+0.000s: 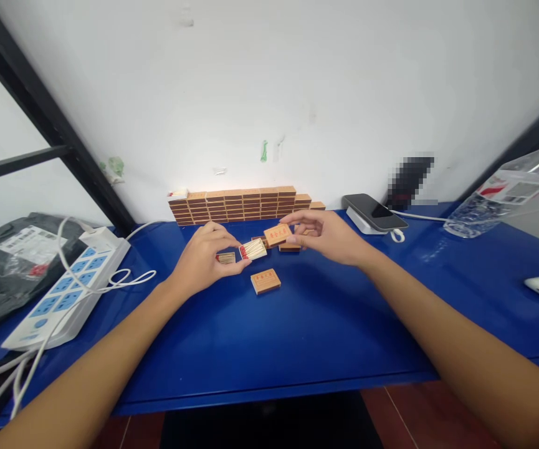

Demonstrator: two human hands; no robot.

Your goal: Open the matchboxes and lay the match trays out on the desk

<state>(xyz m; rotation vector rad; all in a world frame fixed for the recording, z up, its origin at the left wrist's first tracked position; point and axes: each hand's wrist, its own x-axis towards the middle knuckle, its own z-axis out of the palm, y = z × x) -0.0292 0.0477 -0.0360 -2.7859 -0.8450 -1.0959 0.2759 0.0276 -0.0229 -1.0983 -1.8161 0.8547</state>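
At centre frame, the left hand (pixel 204 259) pinches an open cardboard matchbox tray (pixel 253 249) of red-tipped matches; the right hand (pixel 328 236) closes its grip on the tan matchbox sleeve (pixel 277 234) just beside it. A closed tan matchbox (pixel 265 281) lies below on the blue counter (pixel 297 337). Behind, a stacked wall of matchboxes (pixel 241 206); what seems a phone (pixel 374 212) right; white power strip (pixel 63 293) left.

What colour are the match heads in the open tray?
Red, on the match tray held by the left hand; head view.
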